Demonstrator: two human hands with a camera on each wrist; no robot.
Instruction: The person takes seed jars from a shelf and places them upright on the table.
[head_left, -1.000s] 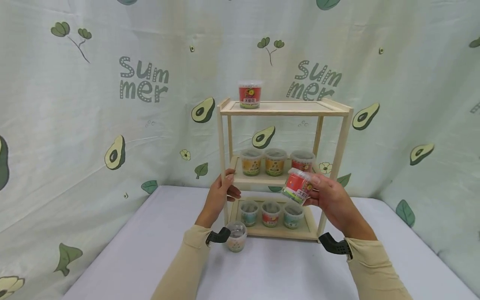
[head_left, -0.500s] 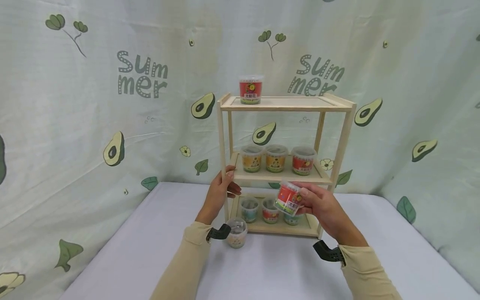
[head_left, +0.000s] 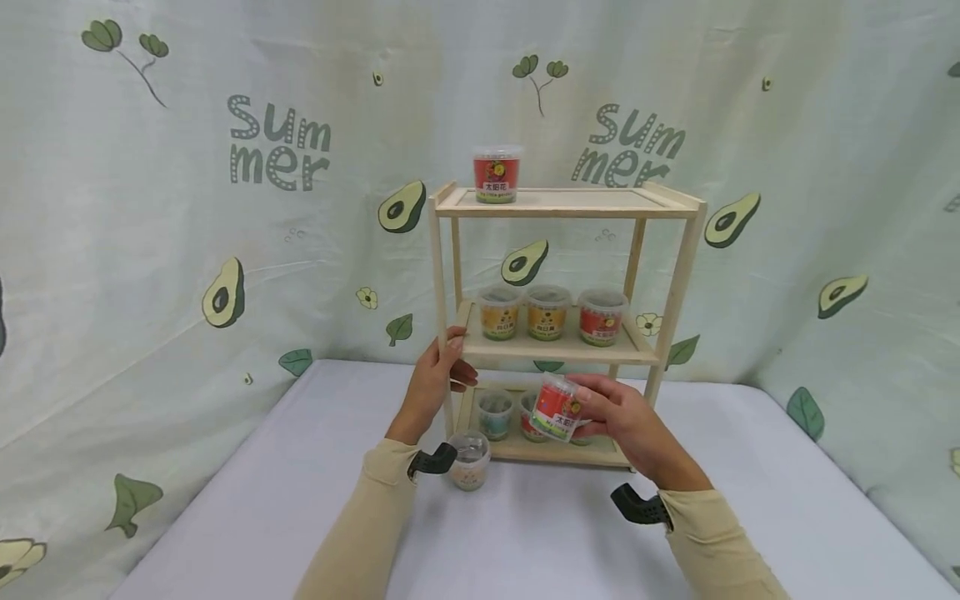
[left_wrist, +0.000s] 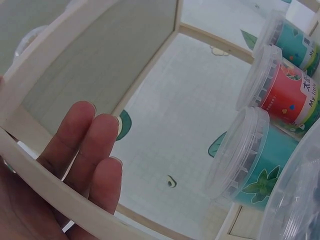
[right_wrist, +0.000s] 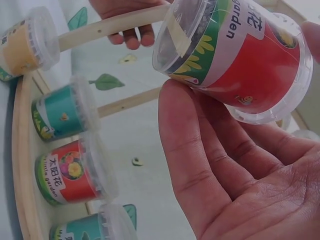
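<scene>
A small wooden shelf rack (head_left: 585, 200) with three tiers stands on the table. My left hand (head_left: 427, 387) grips its left front post near the middle tier; in the left wrist view the fingers (left_wrist: 102, 137) reach past the wood. My right hand (head_left: 637, 425) holds a clear plastic cup (head_left: 557, 408) with a red label, tilted, in front of the bottom tier. In the right wrist view this red cup (right_wrist: 260, 60) sits on the fingers. Behind it on the bottom tier are a teal cup (head_left: 495, 419), a partly covered red cup (head_left: 528, 417) and another mostly hidden teal cup.
The middle tier carries two yellow cups (head_left: 547, 319) and a red cup (head_left: 600, 323). One red cup (head_left: 497, 179) stands at the top tier's left. A pale-labelled cup (head_left: 469, 468) is on the white table (head_left: 525, 542) by the rack's left front leg. A printed cloth (head_left: 337, 250) hangs behind.
My right hand has carried the red cup left and down, from in front of the middle tier to the bottom tier. The left hand stays on the post.
</scene>
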